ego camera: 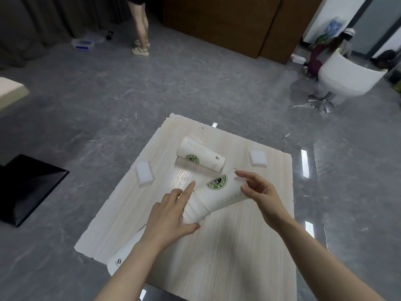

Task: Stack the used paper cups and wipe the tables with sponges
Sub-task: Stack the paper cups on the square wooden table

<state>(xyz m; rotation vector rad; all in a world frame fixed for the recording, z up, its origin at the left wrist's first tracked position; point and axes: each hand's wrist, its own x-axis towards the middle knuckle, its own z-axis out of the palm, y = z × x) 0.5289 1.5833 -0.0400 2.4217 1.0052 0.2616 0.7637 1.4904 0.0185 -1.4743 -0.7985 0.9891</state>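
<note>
Cup stack (213, 197): nested white paper cups with a green round logo, held on a slant above the middle of the table, rims toward the left hand, base toward the right hand.
Left hand (171, 210): grips the rim end of the stack, thumb underneath, index finger laid straight along the top.
Right hand (259, 191): fingers curled round the base end of the stack, pinching it from the far side.
Lone cup (200, 156): lies on its side near the far edge of the table, apart from the stack.
Third cup (121, 256): lies on its side at the near left edge, partly hidden under the left forearm.
Left sponge (144, 173): white block, flat near the left edge.
Right sponge (257, 158): white block, flat near the far right corner.
Table (227, 257): pale wood grain, chipped along the far and left edges.
Floor (152, 90): grey, marbled.
Chair (345, 78): white, on a chrome foot, well beyond the table's right edge.
</note>
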